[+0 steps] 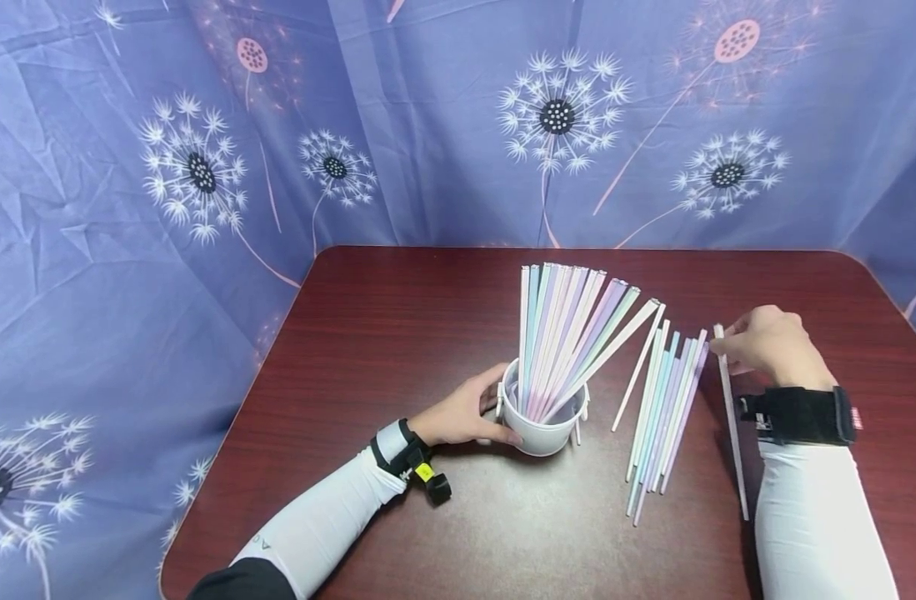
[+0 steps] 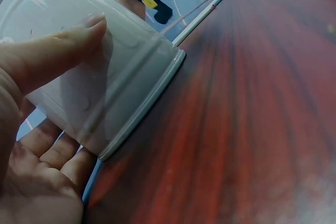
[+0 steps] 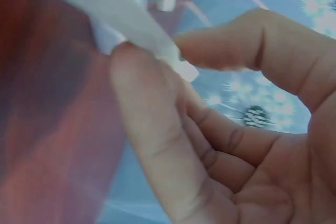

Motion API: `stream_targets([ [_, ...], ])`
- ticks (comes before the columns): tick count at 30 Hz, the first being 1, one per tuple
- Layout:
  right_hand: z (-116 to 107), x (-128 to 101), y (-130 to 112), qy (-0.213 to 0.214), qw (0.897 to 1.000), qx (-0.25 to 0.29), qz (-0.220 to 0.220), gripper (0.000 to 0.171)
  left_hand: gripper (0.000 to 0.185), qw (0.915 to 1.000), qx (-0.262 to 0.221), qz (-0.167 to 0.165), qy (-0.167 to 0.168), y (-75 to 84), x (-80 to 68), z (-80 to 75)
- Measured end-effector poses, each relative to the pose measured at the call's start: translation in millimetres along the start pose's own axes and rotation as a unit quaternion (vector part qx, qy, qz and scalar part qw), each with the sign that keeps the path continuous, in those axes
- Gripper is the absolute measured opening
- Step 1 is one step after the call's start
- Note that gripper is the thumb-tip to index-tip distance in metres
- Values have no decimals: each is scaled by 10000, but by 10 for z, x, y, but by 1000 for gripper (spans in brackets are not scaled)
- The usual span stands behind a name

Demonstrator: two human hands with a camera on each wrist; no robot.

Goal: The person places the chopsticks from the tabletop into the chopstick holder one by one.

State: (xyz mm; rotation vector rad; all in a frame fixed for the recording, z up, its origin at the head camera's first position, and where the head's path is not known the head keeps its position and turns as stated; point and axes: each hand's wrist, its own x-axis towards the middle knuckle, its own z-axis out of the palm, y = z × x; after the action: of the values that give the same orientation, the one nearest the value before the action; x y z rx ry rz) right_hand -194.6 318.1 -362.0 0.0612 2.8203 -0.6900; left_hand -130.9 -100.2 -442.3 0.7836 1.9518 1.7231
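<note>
A small white bucket (image 1: 538, 435) stands on the table with a fan of pastel straws (image 1: 558, 350) leaning out of it, mostly to the right. My left hand (image 1: 468, 408) holds the bucket from its left side; in the left wrist view the thumb (image 2: 58, 51) lies along the wall and the other fingers go round behind. Over at the right, my right hand (image 1: 776, 346) pinches the far end of a single white straw (image 1: 732, 433) between thumb and fingers. The right wrist view shows that straw's end (image 3: 126, 14) up close and blurred.
Between the bucket and my right hand, several loose pastel straws (image 1: 663, 417) lie side by side on the dark red wooden table (image 1: 397, 308). One white straw (image 1: 638, 368) lies slightly apart on their left. A blue dandelion-print cloth (image 1: 442, 125) hangs behind the table.
</note>
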Motion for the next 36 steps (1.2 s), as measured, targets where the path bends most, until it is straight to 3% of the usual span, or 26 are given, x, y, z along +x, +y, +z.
stream_targets([
  [4,-115,-102,-133,751,9967,15,-307,43,94,10000,-70,42,22,107,-23,-1],
  [11,-231,-363,-466,1990,9732,777,-850,29,99,10000,-8,95,14,-138,34,-28],
  [18,-158,-526,-771,2674,9339,1414,-1907,19,98,9999,-4,167,0,-183,30,-34],
  [21,-143,-604,-880,2732,9152,1838,-2325,20,97,9999,22,163,-8,-180,26,-31],
  [25,-188,-764,-984,2691,8925,2585,-2534,24,98,9999,32,157,-8,-163,22,-26],
  [26,-207,-808,-998,2628,8818,2912,-2617,25,98,9999,35,169,-13,-162,24,-27],
  [27,-223,-847,-1009,2531,8643,3365,-2750,27,98,9998,22,179,-15,-159,25,-27],
  [28,-239,-881,-1018,2414,8404,3873,-2923,28,98,9998,15,177,-17,-159,27,-27],
  [29,-251,-911,-1029,2273,8095,4431,-3110,29,97,9998,16,178,-22,-159,28,-27],
  [30,-262,-935,-1041,2068,7696,5025,-3353,30,97,9998,27,195,-28,-161,29,-28],
  [32,-272,-970,-1067,1568,6737,6143,-3799,32,97,9998,36,205,-31,-165,33,-30],
  [33,-275,-987,-1082,1371,6331,6505,-3966,33,97,9998,27,207,-34,-166,35,-30],
  [34,-280,-1003,-1097,1236,6029,6742,-4083,32,97,9998,25,203,-37,-170,37,-30],
  [35,-285,-1018,-1108,1115,5793,6917,-4166,31,96,9998,24,202,-39,-171,37,-30],
  [36,-289,-1034,-1117,1010,5635,7037,-4209,30,96,9998,11,201,-42,-171,37,-30],
])
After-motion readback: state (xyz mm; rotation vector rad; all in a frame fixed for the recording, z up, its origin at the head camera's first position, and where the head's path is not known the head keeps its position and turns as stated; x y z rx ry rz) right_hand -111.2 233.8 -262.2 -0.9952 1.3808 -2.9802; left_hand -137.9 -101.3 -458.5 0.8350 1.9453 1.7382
